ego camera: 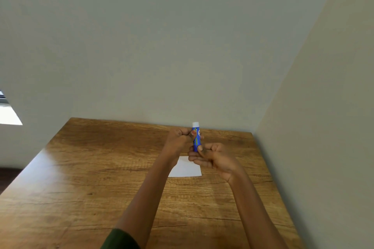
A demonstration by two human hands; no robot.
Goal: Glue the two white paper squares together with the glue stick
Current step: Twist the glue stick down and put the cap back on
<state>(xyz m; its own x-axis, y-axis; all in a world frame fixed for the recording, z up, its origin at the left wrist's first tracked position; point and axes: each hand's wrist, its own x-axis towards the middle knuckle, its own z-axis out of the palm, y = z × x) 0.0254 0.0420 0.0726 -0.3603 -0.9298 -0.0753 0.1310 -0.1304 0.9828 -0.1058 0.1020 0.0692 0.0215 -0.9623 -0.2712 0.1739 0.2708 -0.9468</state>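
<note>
A blue glue stick [197,137] with a white top stands upright in the air above the far part of the table. My left hand [179,137] pinches its upper body from the left. My right hand [210,156] holds its lower end with thumb and fingers. Below both hands a white paper [187,169] lies flat on the wooden table [101,168]; my left forearm covers its left part. I cannot tell whether it is one sheet or two stacked.
The table stands in a corner, with a wall behind it and another along its right edge. A bright window [8,113] shows at the far left. The dark floor [8,176] lies beyond the table's left edge.
</note>
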